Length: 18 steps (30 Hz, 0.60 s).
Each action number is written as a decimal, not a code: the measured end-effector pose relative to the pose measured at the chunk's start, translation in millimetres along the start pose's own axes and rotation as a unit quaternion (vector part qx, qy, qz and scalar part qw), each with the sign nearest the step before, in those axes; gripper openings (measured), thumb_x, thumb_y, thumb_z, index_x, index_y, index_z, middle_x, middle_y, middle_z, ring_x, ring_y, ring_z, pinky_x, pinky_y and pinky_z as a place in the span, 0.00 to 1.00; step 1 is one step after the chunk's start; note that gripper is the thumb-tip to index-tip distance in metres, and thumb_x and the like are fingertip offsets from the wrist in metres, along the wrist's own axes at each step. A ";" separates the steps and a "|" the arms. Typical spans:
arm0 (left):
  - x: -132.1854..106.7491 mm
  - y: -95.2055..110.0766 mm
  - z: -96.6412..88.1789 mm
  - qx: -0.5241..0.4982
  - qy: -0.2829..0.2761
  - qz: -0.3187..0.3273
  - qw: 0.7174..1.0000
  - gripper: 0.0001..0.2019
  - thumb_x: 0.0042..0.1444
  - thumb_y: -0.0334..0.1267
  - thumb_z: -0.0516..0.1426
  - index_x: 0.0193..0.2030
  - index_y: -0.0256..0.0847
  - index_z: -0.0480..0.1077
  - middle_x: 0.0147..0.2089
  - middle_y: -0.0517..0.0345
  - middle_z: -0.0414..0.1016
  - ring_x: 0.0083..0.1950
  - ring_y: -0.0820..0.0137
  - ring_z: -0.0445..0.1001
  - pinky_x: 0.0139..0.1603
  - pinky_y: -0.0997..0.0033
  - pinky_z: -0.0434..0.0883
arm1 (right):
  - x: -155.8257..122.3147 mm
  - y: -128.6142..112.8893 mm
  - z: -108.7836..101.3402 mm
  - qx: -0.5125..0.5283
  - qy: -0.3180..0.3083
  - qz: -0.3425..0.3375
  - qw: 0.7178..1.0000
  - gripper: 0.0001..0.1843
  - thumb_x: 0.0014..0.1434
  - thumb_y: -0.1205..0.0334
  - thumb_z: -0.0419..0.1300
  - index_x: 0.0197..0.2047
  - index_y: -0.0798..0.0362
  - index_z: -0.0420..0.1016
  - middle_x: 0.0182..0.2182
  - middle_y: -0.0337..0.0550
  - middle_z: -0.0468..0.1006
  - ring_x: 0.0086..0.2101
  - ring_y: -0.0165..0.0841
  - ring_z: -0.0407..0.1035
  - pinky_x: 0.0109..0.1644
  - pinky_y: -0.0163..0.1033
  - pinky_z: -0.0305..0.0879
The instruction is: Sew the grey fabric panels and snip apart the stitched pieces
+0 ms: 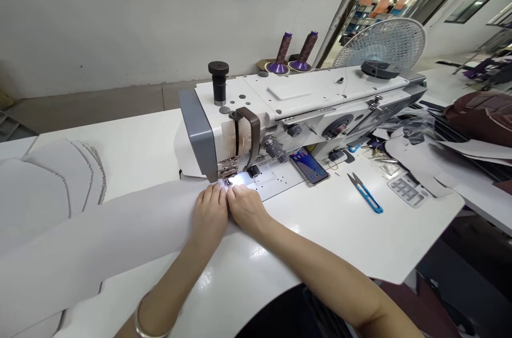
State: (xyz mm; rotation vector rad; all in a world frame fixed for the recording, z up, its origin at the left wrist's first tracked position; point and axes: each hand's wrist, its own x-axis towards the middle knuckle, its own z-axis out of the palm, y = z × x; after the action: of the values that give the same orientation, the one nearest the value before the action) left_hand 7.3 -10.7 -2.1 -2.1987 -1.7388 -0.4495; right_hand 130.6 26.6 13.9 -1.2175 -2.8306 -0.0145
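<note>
A white sewing table (320, 244) fills most of my view, with a plain grey wall (160, 13) along its far side. An industrial sewing machine (280, 109) stands on the table, its head at the left end and its body running far right. A long, pale grey sheet of material (100, 226) lies across the near left of the table, and its end reaches the machine's needle area. Beyond it, at the left, lies a stack of scallop-edged pale pieces (52, 183).

Both my forearms reach in from the near edge. My left hand (208, 214), with a metal bangle (152, 322) on the wrist, and my right hand (247, 209) sit close together, side by side, fingers curled down onto the sheet just in front of the presser foot (228, 170). I cannot tell whether they are pinching it or only pressing on it.

To the right lie a smartphone (309, 166) and blue-handled thread snips (365, 193). A heap of dark maroon material (480, 117) sits at the far right. Two cones of purple-based thread (283, 53) and a pedestal fan (380, 45) stand behind the machine.
</note>
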 end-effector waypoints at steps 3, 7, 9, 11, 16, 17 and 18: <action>1.5 -5.7 0.4 -0.005 -0.013 0.018 1.000 0.16 0.58 0.25 0.47 0.50 0.27 0.68 0.53 0.39 0.70 0.54 0.55 0.67 0.55 0.56 0.64 | 2.6 0.3 -1.3 0.009 -0.009 0.014 1.000 0.10 0.62 0.74 0.47 0.40 0.58 0.68 0.34 0.50 0.70 0.35 0.36 0.63 0.29 0.34 0.55; -0.6 2.3 -2.1 -0.011 -0.022 0.002 1.000 0.18 0.59 0.25 0.44 0.51 0.26 0.68 0.53 0.37 0.70 0.56 0.55 0.66 0.55 0.53 0.64 | 6.4 1.7 0.3 0.019 -0.005 0.033 0.999 0.09 0.64 0.72 0.47 0.37 0.57 0.67 0.33 0.48 0.70 0.35 0.35 0.63 0.29 0.35 0.54; -3.0 6.5 -0.5 -0.020 -0.018 -0.014 1.000 0.18 0.59 0.25 0.43 0.51 0.26 0.67 0.54 0.35 0.70 0.57 0.55 0.66 0.55 0.52 0.64 | 6.4 2.3 0.8 0.023 -0.007 0.048 0.999 0.09 0.64 0.71 0.48 0.35 0.56 0.67 0.33 0.47 0.70 0.35 0.35 0.63 0.28 0.35 0.52; -4.7 4.0 3.4 -0.021 -0.019 -0.014 1.000 0.19 0.59 0.25 0.43 0.52 0.25 0.67 0.54 0.35 0.69 0.58 0.55 0.65 0.56 0.52 0.63 | 4.0 2.7 -0.2 0.024 -0.002 0.065 0.998 0.08 0.64 0.71 0.48 0.36 0.55 0.67 0.34 0.47 0.70 0.35 0.34 0.63 0.27 0.35 0.51; -0.9 -18.0 6.9 -0.035 -0.024 0.038 0.998 0.19 0.58 0.24 0.43 0.51 0.31 0.69 0.54 0.41 0.70 0.57 0.57 0.66 0.58 0.52 0.62 | -4.1 3.2 -3.3 0.012 0.015 0.056 0.998 0.08 0.63 0.71 0.48 0.38 0.55 0.68 0.34 0.47 0.70 0.36 0.36 0.61 0.28 0.37 0.50; 0.3 -18.9 5.1 -0.034 -0.026 0.038 0.998 0.18 0.58 0.24 0.44 0.50 0.32 0.69 0.54 0.41 0.71 0.56 0.57 0.67 0.57 0.52 0.63 | -4.5 3.4 -3.1 0.010 0.016 0.050 0.999 0.09 0.63 0.71 0.48 0.39 0.55 0.68 0.33 0.47 0.70 0.36 0.36 0.61 0.28 0.37 0.50; 1.2 -17.5 2.8 -0.028 -0.028 0.032 0.999 0.17 0.58 0.24 0.44 0.49 0.32 0.70 0.53 0.41 0.71 0.55 0.56 0.67 0.55 0.52 0.64 | -4.5 3.6 -2.6 0.010 0.019 0.044 0.999 0.09 0.63 0.71 0.48 0.39 0.56 0.68 0.33 0.48 0.70 0.36 0.37 0.61 0.28 0.37 0.50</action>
State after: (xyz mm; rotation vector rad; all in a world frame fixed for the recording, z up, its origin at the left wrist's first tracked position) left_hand -9.3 -4.6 -3.5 -2.3194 -1.6985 -0.4300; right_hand 136.4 25.8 16.2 -1.3225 -2.7352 -0.0040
